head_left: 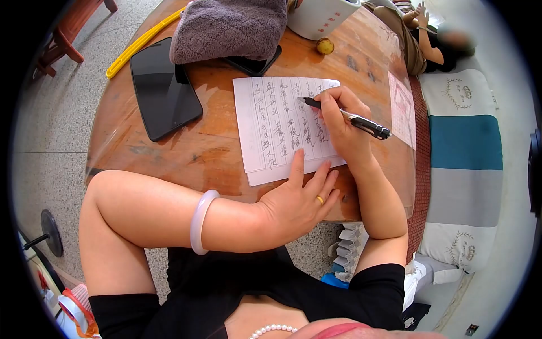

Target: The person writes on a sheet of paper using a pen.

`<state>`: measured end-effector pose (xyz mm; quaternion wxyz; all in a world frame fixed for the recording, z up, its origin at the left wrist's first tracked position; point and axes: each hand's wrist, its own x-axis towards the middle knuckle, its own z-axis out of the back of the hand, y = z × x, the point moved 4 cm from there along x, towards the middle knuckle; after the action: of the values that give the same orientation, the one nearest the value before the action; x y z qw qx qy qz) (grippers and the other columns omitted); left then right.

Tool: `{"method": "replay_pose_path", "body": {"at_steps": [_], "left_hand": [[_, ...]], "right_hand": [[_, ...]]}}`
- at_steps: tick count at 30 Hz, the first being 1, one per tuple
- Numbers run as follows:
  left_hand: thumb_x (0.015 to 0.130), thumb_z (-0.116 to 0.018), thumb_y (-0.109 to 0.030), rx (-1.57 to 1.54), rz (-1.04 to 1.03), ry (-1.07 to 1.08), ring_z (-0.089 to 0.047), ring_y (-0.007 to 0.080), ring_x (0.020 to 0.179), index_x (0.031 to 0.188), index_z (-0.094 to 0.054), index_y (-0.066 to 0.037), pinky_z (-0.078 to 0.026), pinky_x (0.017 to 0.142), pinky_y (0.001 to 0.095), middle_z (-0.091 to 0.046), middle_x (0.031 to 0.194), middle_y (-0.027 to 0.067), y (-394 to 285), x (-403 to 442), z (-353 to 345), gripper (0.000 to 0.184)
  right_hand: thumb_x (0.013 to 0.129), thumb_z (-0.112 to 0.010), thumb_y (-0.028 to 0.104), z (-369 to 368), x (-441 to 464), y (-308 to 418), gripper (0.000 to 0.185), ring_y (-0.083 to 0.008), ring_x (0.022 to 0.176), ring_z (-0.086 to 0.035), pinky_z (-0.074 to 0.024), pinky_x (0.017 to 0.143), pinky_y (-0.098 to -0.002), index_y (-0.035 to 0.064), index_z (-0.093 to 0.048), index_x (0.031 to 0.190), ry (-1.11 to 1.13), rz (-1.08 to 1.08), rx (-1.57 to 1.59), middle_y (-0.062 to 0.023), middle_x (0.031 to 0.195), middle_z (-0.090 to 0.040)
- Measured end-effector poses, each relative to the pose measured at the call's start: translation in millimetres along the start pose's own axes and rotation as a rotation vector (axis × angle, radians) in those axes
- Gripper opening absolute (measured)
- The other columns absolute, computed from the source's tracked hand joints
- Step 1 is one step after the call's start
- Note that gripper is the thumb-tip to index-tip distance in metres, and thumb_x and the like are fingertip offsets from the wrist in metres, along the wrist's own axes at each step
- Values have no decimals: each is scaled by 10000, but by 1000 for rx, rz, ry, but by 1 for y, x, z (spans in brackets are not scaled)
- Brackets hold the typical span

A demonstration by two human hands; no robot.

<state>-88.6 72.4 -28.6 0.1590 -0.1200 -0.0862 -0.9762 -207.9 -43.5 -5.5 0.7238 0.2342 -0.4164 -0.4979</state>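
My right hand (351, 140) grips a black-and-silver pen (370, 126), its tip pointing left over the upper part of a lined sheet of paper (252, 133). Columns of handwriting run across the sheet, and another layer of paper shows beneath its lower edge. My left hand (297, 198) rests flat across the sheet's lower edge with its fingers spread, holding nothing. It wears a gold ring (320, 199), and a pale bangle (201, 221) circles that forearm. Part of the writing is hidden behind my right hand.
On the wooden table (217, 152) lie a black phone (165, 93), a second phone (257, 66) partly under a grey towel (230, 31), a yellow strap (144, 39) and a small round fruit (324, 46). A white container (319, 17) stands behind. Another person (429, 48) is at upper right.
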Motion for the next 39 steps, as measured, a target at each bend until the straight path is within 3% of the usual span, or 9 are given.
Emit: {"method": "replay_pose_path", "body": {"at_steps": [39], "left_hand": [[933,-451,-330,-13,3,12,-469,397,1302,1377,-519,-77,-369,939,723,-496,1408,222,1,1,1,516]], "right_hand": [[907,-567,77,1,0,-2,149,-80,564,-549,-444,524,-253,-25,-630,816,-23,5,2,-79,669,-630]]}}
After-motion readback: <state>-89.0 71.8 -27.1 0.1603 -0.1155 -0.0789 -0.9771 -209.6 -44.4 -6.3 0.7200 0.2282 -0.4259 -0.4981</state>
